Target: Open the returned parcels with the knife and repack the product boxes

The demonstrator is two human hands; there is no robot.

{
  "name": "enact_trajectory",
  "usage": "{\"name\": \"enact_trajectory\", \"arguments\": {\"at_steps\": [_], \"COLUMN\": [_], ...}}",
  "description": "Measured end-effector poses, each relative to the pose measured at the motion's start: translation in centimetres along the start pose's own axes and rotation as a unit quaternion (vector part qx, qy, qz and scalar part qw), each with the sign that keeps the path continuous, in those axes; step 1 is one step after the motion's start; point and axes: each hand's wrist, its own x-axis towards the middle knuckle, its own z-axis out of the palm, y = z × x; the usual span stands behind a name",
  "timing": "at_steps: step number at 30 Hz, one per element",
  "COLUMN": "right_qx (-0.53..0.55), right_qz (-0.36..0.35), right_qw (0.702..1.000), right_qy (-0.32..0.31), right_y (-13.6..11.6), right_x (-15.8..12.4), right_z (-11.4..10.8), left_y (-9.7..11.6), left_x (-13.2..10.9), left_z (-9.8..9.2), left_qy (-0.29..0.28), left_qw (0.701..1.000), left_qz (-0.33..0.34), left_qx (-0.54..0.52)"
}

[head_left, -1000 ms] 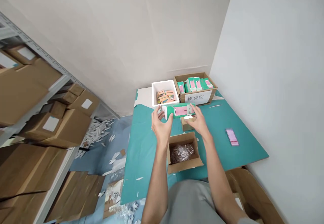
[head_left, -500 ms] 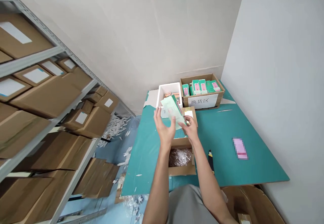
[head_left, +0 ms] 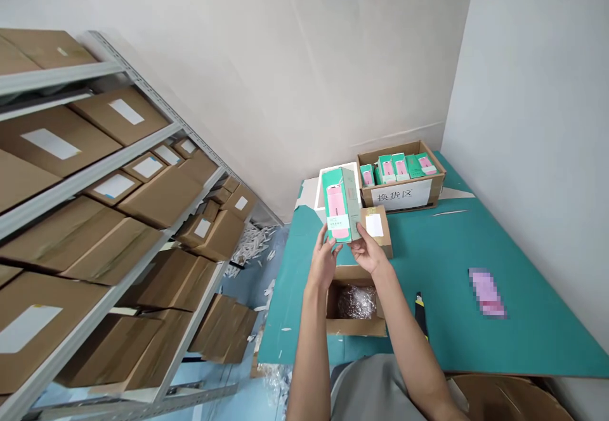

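I hold a green product box (head_left: 340,204) with a pink picture on its front upright over the teal table (head_left: 447,250). My left hand (head_left: 326,257) grips its lower left corner and my right hand (head_left: 366,251) grips its lower right edge, fingers closed on it. Just below my hands sits an open brown carton (head_left: 356,326) with crinkled clear wrap (head_left: 356,300) inside. A small closed carton with a white label (head_left: 377,226) lies right behind the held box.
A labelled cardboard tray (head_left: 404,194) of several more green boxes stands at the table's far edge, beside a white bin (head_left: 318,193). A black-and-yellow knife (head_left: 420,305) and a pink blurred item (head_left: 486,291) lie to the right. Metal shelves (head_left: 90,174) of brown cartons fill the left; paper scraps litter the floor.
The green box went from lying sideways between my hands to standing upright with its pink front facing me. My view swung right and the shelves came more into view.
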Motion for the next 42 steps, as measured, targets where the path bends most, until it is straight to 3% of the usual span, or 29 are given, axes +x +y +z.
{"name": "enact_trajectory", "arguments": {"at_steps": [6, 9, 11, 13, 17, 20, 23, 25, 27, 30, 32, 34, 37, 42], "right_qx": [-0.053, -0.130, -0.216, -0.312, -0.452, -0.516, -0.548, -0.528, -0.472, -0.372, -0.337, -0.332, -0.353, -0.429], "right_qz": [0.035, -0.010, -0.078, -0.177, -0.374, -0.434, -0.446, -0.444, -0.424, -0.377, -0.360, -0.348, -0.342, -0.413], "right_qw": [0.998, 0.991, 0.973, 0.932, 0.801, 0.732, 0.699, 0.712, 0.763, 0.845, 0.869, 0.876, 0.870, 0.801], "right_qy": [-0.026, -0.028, 0.000, 0.053, 0.121, 0.101, 0.109, 0.130, 0.121, 0.069, 0.050, 0.040, 0.027, 0.066], "right_y": [-0.5, -0.7, -1.0, -1.5, -2.0, -1.2, 0.0, 0.4, 0.2, -0.6, -1.0, -1.3, -1.3, -0.9], "right_x": [-1.5, -2.1, -2.4, -2.9, -4.4, -5.8, -6.5, -6.6, -6.4, -6.2, -6.1, -6.0, -6.0, -6.4], "right_z": [-0.2, -0.3, -0.4, -0.5, 0.4, 2.1, 3.4, 3.6, 3.4, 2.8, 2.4, 2.2, 2.0, 2.4], "left_y": [0.6, 0.9, 0.9, 0.9, 0.5, 0.2, 0.0, -0.1, -0.3, -0.5, -0.6, -0.7, -1.0, -1.9], "left_x": [-0.6, -1.1, -1.4, -1.7, -2.3, -3.0, -3.9, -4.3, -4.4, -4.1, -3.9, -3.8, -3.7, -3.9], "left_z": [0.3, 0.4, 0.6, 0.8, 1.8, 2.9, 3.7, 3.7, 3.2, 2.3, 1.9, 1.8, 2.1, 3.9], "left_qy": [-0.067, -0.065, -0.051, -0.025, 0.028, 0.062, 0.081, 0.074, 0.069, 0.054, 0.025, 0.010, 0.033, 0.091], "left_qw": [0.998, 0.998, 0.998, 0.998, 0.997, 0.994, 0.985, 0.982, 0.986, 0.995, 0.997, 0.996, 0.995, 0.994], "left_qz": [0.020, 0.017, 0.019, 0.030, 0.052, 0.091, 0.146, 0.165, 0.153, 0.078, 0.034, 0.018, 0.017, 0.051], "left_qx": [-0.002, -0.019, -0.035, -0.048, -0.045, -0.002, 0.048, 0.049, 0.020, -0.043, -0.072, -0.089, -0.096, -0.038]}}
